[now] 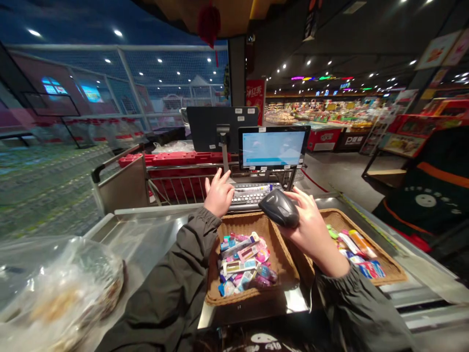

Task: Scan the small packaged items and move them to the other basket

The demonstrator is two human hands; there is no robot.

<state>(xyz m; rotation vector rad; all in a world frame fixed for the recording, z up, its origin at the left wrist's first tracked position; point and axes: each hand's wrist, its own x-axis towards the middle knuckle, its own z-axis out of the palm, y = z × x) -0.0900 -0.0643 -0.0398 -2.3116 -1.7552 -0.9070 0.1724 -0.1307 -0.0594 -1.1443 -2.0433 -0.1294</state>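
Across a large, dim shop under small ceiling lights, a metal worktop (pixel 142 234) fills the foreground, with bright goods displays (pixel 330 115) beyond it on the right and a white netted frame (pixel 164 73) on the left. A lit monitor (pixel 273 146) stands at the back, partly overlapping a second screen (pixel 208 129) turned away, with a keyboard (pixel 249 198) in front of them.

The worktop's raised far edge runs leftward towards a metal panel (pixel 122 181); behind it are cart-like bars (pixel 176 190) and a long red object (pixel 168 159). Bare metal lies between the left sleeve (pixel 179 259) and a clear plastic bag (pixel 54 288) at the near left corner. Along the right, a yellowish strip (pixel 370 217) follows the edge, with open floor (pixel 344 171) past it.

Two wicker baskets sit side by side close to the person. The left basket (pixel 252 296) holds a loose heap of small colourful packages (pixel 244 256), with brown wicker showing at its right; the right basket (pixel 394 272) holds more bright packets (pixel 361 247), partly behind the forearm. The plastic bag's contents are blurred.

The right hand (pixel 308 227) grips a black handheld scanner (pixel 279 208) above the baskets, just in front of the keyboard. The left hand (pixel 220 192) grasps nothing, fingers spread beside the keyboard's left end; whether it touches a key cannot be told.
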